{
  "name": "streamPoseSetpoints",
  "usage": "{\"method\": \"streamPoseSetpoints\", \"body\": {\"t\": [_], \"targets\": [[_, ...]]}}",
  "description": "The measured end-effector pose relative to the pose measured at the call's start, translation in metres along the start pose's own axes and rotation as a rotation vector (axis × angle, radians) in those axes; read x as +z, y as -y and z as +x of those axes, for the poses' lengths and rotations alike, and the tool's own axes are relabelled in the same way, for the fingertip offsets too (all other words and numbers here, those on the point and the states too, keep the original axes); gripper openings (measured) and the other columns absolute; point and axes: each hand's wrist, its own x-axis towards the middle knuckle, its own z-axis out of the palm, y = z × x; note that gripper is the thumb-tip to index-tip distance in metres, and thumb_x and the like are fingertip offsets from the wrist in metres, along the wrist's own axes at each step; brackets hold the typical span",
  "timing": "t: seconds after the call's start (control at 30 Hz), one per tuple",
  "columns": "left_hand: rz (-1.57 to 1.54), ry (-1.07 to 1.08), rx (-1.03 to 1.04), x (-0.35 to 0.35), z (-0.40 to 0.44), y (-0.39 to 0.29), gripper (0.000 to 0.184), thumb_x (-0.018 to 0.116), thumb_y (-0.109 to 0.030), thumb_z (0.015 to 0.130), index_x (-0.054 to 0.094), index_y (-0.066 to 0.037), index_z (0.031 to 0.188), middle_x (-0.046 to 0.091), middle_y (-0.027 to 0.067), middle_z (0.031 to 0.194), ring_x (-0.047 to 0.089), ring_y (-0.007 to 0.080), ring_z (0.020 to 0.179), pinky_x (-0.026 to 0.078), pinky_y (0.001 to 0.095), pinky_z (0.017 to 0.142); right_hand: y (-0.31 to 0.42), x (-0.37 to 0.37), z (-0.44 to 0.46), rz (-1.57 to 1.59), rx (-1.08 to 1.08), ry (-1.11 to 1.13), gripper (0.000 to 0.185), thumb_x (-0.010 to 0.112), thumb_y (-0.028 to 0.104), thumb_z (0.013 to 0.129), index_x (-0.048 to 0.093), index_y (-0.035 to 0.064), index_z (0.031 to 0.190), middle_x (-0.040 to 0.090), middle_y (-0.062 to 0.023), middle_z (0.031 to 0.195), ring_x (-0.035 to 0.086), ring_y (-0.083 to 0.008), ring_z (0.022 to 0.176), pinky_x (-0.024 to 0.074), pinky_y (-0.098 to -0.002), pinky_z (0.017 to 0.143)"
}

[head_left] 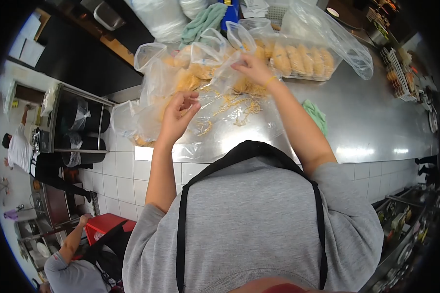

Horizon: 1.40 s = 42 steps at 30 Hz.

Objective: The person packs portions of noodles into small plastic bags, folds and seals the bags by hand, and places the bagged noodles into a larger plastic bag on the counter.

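Pinched in my right hand is the rim of a clear plastic bag, held up above the steel table. My left hand hovers just left of that bag, its fingers loosely curled and the thumb apart. I see nothing between them. Thin yellow noodles lie loose in strands on clear plastic sheeting below and between my hands. Several clear bags with yellow noodles stand behind, their tops gaping. Another bag lies beside my left wrist.
A clear tray of long golden pieces sits at the back of the steel table. A green cloth lies to the right, a grey-green towel behind. At lower left, a person carries a red box; another person stands farther off.
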Motion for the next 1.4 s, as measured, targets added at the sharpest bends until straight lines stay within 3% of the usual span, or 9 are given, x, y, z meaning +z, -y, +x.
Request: {"method": "streamPoseSetpoints", "body": {"t": [0.17,0.3,0.43,0.67,0.83,1.0,1.13,1.27,1.4], "targets": [[0.087,-0.219,0.194,0.021,0.038,-0.021,0.03,0.061,-0.018,0.081,0.054,-0.002,0.104,0.057,0.0066,0.099,0.056,0.0152,0.084,0.044,0.0296,0.076,0.032,-0.037,-0.026,0.539,-0.181,0.199,0.031,0.062,0.025,0.081,0.056,0.0027,0.102,0.061,-0.0071,0.089,0.056,-0.0139,0.084,0.044,-0.0275,0.076],[0.196,0.227,-0.024,0.036,0.07,-0.03,0.023,0.063,-0.018,0.08,0.059,0.0,0.094,0.061,0.0043,0.083,0.056,0.0136,0.071,0.044,0.027,0.066,0.037,-0.037,-0.035,0.296,-0.247,0.059,0.029,0.061,0.022,0.081,0.055,0.0082,0.106,0.057,-0.0082,0.097,0.055,-0.0206,0.092,0.0425,-0.0312,0.082],[-0.006,0.156,-0.026,0.048,0.091,-0.016,0.015,0.066,-0.014,0.077,0.061,-0.001,0.081,0.058,-0.0003,0.07,0.051,0.0088,0.063,0.041,0.0227,0.057,0.073,-0.047,-0.059,-0.062,-0.485,-0.42,0.032,0.064,0.023,0.076,0.055,0.0154,0.106,0.049,-0.0054,0.114,0.048,-0.0268,0.104,0.0406,-0.0356,0.086],[-0.415,0.27,-0.133,0.039,0.093,-0.016,0.019,0.07,-0.009,0.073,0.052,-0.009,0.077,0.048,-0.006,0.067,0.045,0.0027,0.058,0.036,0.0169,0.05,0.054,-0.049,-0.053,-0.479,-0.405,-0.092,0.03,0.066,0.022,0.074,0.056,0.0165,0.101,0.048,-0.0033,0.118,0.042,-0.028,0.112,0.0351,-0.0372,0.091],[-0.72,0.084,-0.315,0.041,0.092,-0.02,0.02,0.068,-0.009,0.075,0.049,-0.01,0.076,0.05,-0.0041,0.07,0.047,0.0039,0.06,0.04,0.0194,0.048,0.06,-0.059,-0.056,0.187,-0.395,-0.273,0.036,0.063,0.021,0.077,0.055,0.0149,0.111,0.045,-0.0069,0.122,0.036,-0.0248,0.119,0.0334,-0.0389,0.095],[-0.726,0.184,-0.073,0.066,0.077,-0.047,0.015,0.061,-0.008,0.081,0.047,-0.012,0.082,0.053,-0.0029,0.075,0.05,0.0047,0.062,0.039,0.0164,0.058,0.065,-0.024,-0.057,0.237,-0.194,-0.15,0.037,0.058,0.023,0.082,0.053,0.0088,0.115,0.056,-0.0093,0.109,0.049,-0.0198,0.105,0.0387,-0.0318,0.089],[-0.292,0.147,0.198,0.035,0.082,-0.03,0.06,0.074,-0.028,0.07,0.045,-0.004,0.117,0.054,0.0101,0.1,0.053,0.0166,0.093,0.044,0.0316,0.08,0.066,-0.03,-0.053,0.69,-0.212,0.148,0.027,0.053,0.022,0.087,0.057,0.0029,0.107,0.061,-0.0028,0.095,0.055,-0.0103,0.085,0.0429,-0.0234,0.078],[0.189,0.741,-0.224,0.025,0.079,-0.024,0.078,0.076,-0.036,0.066,0.04,0.0,0.125,0.048,0.0138,0.12,0.043,0.023,0.114,0.034,0.033,0.096,0.097,-0.042,-0.053,0.677,-0.282,0.246,0.024,0.051,0.021,0.088,0.06,0.0036,0.101,0.059,-0.0008,0.088,0.053,-0.0082,0.078,0.0424,-0.0227,0.073],[-0.275,0.84,-0.324,0.063,0.054,-0.021,0.071,0.074,-0.03,0.068,0.042,0.001,0.123,0.049,0.0117,0.12,0.045,0.0223,0.113,0.034,0.0321,0.096,0.102,-0.031,-0.05,0.687,-0.318,0.184,0.025,0.049,0.024,0.09,0.061,0.0036,0.098,0.052,0.0014,0.072,0.049,-0.0054,0.069,0.0413,-0.0222,0.068]]}}
